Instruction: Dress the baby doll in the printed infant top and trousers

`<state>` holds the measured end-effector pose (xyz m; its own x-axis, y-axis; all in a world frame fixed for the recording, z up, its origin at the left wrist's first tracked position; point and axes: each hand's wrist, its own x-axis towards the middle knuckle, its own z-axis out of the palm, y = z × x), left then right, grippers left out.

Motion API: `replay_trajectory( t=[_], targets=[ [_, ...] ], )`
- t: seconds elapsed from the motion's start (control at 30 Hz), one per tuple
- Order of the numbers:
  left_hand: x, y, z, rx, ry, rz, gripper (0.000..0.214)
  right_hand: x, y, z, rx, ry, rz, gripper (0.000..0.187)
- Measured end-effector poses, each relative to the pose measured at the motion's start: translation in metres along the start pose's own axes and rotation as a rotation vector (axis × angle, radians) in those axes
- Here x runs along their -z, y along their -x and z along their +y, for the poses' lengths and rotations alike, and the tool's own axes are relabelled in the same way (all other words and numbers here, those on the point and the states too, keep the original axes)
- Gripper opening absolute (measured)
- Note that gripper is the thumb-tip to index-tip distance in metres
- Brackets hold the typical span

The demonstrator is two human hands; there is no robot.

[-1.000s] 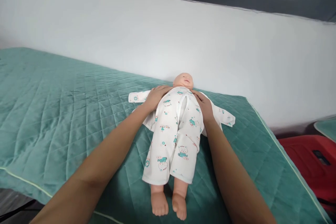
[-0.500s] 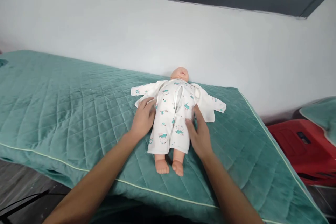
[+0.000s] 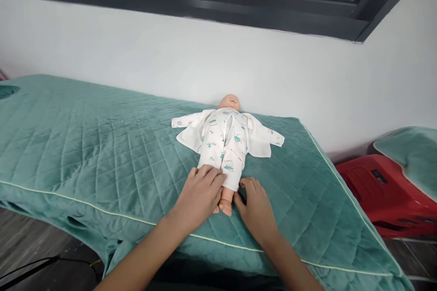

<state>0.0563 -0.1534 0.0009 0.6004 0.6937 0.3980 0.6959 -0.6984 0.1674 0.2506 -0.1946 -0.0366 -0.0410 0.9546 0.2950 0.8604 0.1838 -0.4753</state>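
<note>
A baby doll (image 3: 229, 102) lies on its back on a green quilted cover, head toward the wall. White printed baby trousers (image 3: 232, 160) cover its legs and front, over a white jacket (image 3: 261, 141) with its sleeves spread out. My left hand (image 3: 201, 191) bends over one trouser leg's lower end, fingers curled on the cloth, and hides that cuff and most of the foot. Beside the other cuff, my right hand (image 3: 255, 207) is curved, with a gap between thumb and fingers. Its fingertips are close to the hem, next to the bare foot (image 3: 226, 207).
The green quilted cover (image 3: 102, 145) spreads over the bed, with a hole at the far left. Behind is a white wall below a dark window frame (image 3: 239, 9). A red plastic stool (image 3: 385, 186) stands at the right, partly under green cloth. A black cable lies lower left.
Both hands have moved from beside the trouser thighs down to the cuffs. My left hand now covers one lower leg. The view has tilted up, showing more window.
</note>
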Motion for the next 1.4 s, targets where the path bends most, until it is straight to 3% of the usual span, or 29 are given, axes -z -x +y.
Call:
replay_trajectory(
  t=[0.2, 0.4, 0.7, 0.87, 1.0, 1.1, 1.23, 1.4],
  targets=[
    [-0.001, -0.008, 0.001, -0.050, -0.075, -0.015, 0.016, 0.006, -0.001, -0.003, 0.082, -0.065, 0.032, 0.013],
    [-0.007, -0.005, 0.011, -0.014, 0.132, 0.155, 0.020, 0.033, 0.002, -0.008, 0.248, -0.126, 0.138, 0.015],
    [0.008, 0.029, 0.029, -0.065, 0.171, 0.166, 0.011, 0.033, 0.038, -0.006, 0.293, -0.093, 0.061, 0.017],
    [0.005, 0.058, 0.021, 0.004, 0.233, 0.181, 0.024, 0.035, 0.045, -0.005, 0.261, -0.125, 0.055, 0.012],
    [-0.011, 0.081, 0.002, 0.266, 0.242, 0.290, 0.028, 0.041, 0.037, -0.014, 0.241, -0.193, 0.109, 0.018],
    [-0.026, 0.082, -0.008, 0.410, 0.278, 0.282, 0.031, 0.039, 0.022, -0.032, 0.291, -0.173, 0.089, 0.026],
    [-0.036, 0.065, -0.016, 0.431, 0.295, 0.235, 0.020, 0.029, -0.007, -0.060, 0.330, -0.031, -0.093, 0.037],
    [-0.032, 0.046, -0.020, 0.448, 0.465, 0.261, 0.011, 0.021, -0.033, -0.076, 0.238, 0.209, -0.217, 0.022]
  ],
)
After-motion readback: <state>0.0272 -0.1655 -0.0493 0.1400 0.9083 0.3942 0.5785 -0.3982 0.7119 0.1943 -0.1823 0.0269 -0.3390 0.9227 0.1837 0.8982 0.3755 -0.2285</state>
